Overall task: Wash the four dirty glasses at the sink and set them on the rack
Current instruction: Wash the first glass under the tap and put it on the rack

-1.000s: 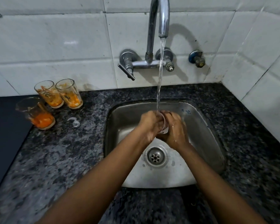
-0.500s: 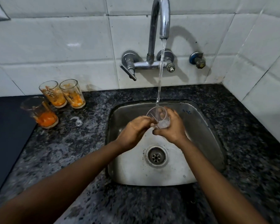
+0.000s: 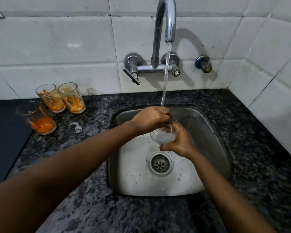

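Over the steel sink [image 3: 207, 125] my right hand [image 3: 179, 142] grips a clear glass [image 3: 163, 136], tilted with its mouth toward me. My left hand [image 3: 152, 119] is above the glass with its fingers curled over the rim and into the glass. Water from the tap [image 3: 166, 19] falls onto my left hand. Three dirty glasses with orange residue stand on the counter at the left: one [image 3: 36, 117] nearest me, one [image 3: 50, 97] behind it, and one [image 3: 72, 97] beside that. No rack is in view.
Speckled dark granite counter [image 3: 84, 165] surrounds the sink. A small patch of foam [image 3: 76, 126] lies near the dirty glasses. A dark flat surface [image 3: 3, 140] sits at the far left. White tiled walls rise behind and at the right. The drain [image 3: 160, 163] is open.
The glass has dropped lower and tipped its mouth toward me. My left hand rose from beside the glass to over its rim, under the water stream.
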